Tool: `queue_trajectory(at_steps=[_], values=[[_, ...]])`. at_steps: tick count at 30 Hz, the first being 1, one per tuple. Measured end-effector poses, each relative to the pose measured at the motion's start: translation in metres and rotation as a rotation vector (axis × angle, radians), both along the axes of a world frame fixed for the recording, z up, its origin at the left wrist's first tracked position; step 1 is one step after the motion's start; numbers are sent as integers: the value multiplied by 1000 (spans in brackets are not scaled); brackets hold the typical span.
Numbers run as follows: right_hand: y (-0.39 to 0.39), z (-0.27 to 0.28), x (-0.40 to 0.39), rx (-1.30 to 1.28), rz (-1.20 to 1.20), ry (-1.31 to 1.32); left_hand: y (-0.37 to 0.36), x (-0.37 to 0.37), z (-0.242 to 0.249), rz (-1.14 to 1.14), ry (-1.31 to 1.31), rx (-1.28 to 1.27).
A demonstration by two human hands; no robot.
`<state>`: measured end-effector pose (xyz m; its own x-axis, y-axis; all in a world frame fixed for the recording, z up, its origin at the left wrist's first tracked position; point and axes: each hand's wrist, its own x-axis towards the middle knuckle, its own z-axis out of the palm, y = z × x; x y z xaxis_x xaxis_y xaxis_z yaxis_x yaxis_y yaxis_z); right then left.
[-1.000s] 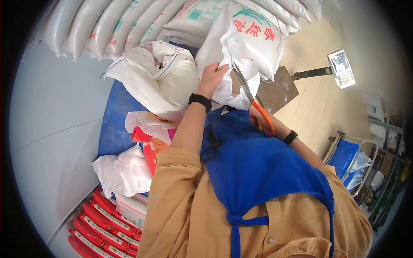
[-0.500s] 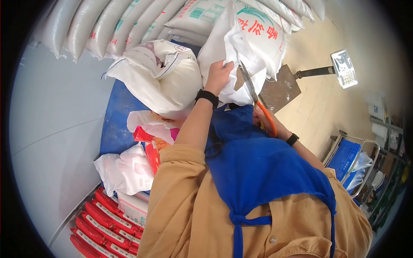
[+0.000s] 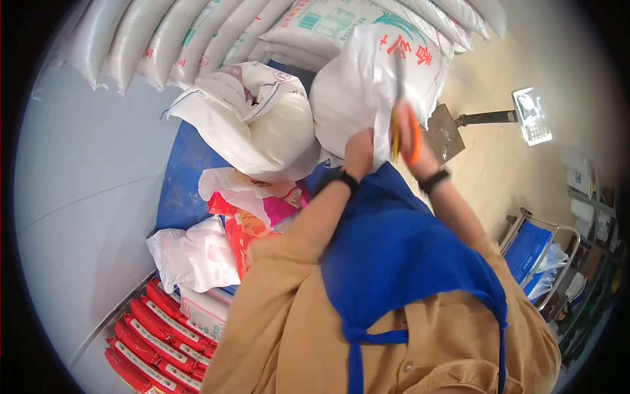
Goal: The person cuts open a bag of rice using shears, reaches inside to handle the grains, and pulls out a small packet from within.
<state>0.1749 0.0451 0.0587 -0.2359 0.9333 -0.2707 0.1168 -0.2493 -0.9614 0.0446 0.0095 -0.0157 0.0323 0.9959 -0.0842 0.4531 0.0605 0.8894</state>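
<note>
Flanking the white bag point(image 3: 348, 98) is an open sack point(image 3: 279, 134).

Place: shop stockroom | stacked white sacks point(image 3: 161, 43) | red packs point(image 3: 156, 328) | platform scale point(image 3: 446, 136) | shelving point(image 3: 592, 205)

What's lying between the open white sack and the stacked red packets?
In the head view, from open white sack down to red packets: crumpled red-and-white packaging, a pale plastic bag, then a printed pale package.

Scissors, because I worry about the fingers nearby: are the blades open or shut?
Cannot tell: the right hand holds the scissors, but blur hides the blades' position.
</note>
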Motion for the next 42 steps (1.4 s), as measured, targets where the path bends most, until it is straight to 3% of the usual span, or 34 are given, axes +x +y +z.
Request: queue_trajectory(at_steps=[1, 2, 4, 7, 8, 10, 12, 14, 15, 18, 19, 21, 23, 27, 29, 32, 34, 38, 42], values=[[40, -1, 0, 59, -27, 121, -11, -9, -23, -39, 42, 96], [73, 34, -9, 157, -60, 244, -17, -21, -18, -20, 1, 12], [123, 99, -15, 81, -128, 359, -19, -40, 0, 40, -92, -143], [132, 122, 7, 301, 48, 17, 16, -64, 22, 67, -235, -138], [124, 119, 11, 308, 8, -197, 25, -71, 35, 78, -298, -176], [104, 97, 5, 236, -59, -308, 31, -70, 39, 101, -275, -125], [92, 40, 16, 285, -39, -237, 36, -75, 33, 53, -260, -187], [60, 52, 1, 153, 114, -457, 37, -70, 29, 59, -233, -63], [48, 38, -5, 213, 108, -406, 36, -66, 27, 56, -220, -6], [41, 2, -6, 236, 223, -718, 42, -55, 36, 37, 109, 147], [42, -10, -5, 314, 180, -713, 47, -56, 40, -39, 109, 73], [52, -7, 9, 198, 117, -498, 59, -67, 48, -179, 108, -72], [64, -8, 17, 137, 82, -356, 65, -69, 34, -134, -34, -127], [75, -16, 24, 138, 74, -327, 66, -76, 27, -141, -239, -204], [63, 4, 29, 134, 76, -334, 63, -74, 37, -111, -277, -306], [36, 66, 22, 183, 64, -557, 56, -66, 29, -30, -383, -357], [11, 72, 28, 278, 48, -454, 52, -61, 29, 31, -465, -368], [-37, 72, 44, -159, 338, -406, 44, -59, 32, 70, -475, -359], [-71, 54, 60, -368, 517, -388, 44, -59, 27, 88, -471, -282]])
